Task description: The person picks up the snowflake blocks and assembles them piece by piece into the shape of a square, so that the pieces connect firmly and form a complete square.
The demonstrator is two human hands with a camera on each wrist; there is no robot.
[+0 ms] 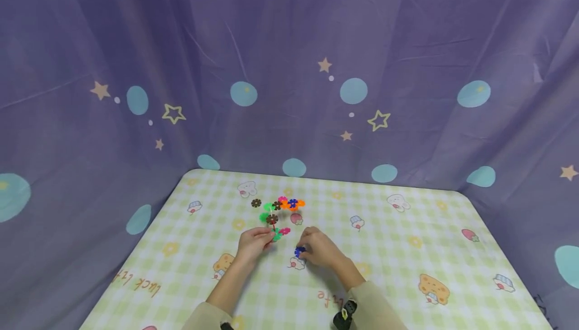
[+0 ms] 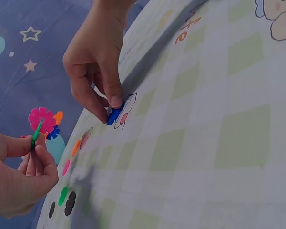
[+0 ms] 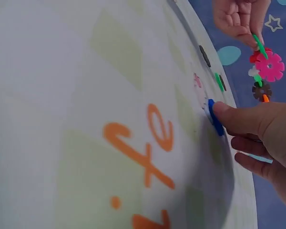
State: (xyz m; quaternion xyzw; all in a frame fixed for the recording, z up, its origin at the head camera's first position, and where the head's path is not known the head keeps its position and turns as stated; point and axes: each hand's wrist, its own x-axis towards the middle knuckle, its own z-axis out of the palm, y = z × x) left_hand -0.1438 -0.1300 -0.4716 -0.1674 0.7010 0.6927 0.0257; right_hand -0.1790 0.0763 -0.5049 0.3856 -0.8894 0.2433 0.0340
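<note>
My left hand (image 1: 253,243) pinches a green snowflake disc (image 2: 36,135) between thumb and fingers, above the table. A pink disc (image 2: 41,120) is slotted to it, and in the right wrist view red, white, brown and orange discs hang together with them. To the right, my right hand (image 1: 320,247) pinches a blue snowflake disc (image 3: 214,117) with thumb and fingertips, down at the tablecloth. That disc stands tilted on edge in the left wrist view. The two hands are a short way apart.
Several loose discs lie on the checked tablecloth (image 1: 398,249) beyond the hands, among them a brown disc (image 1: 256,203) and, in the left wrist view, an orange disc (image 2: 76,148) and a green disc (image 2: 63,195). A purple curtain (image 1: 289,59) hangs behind the table.
</note>
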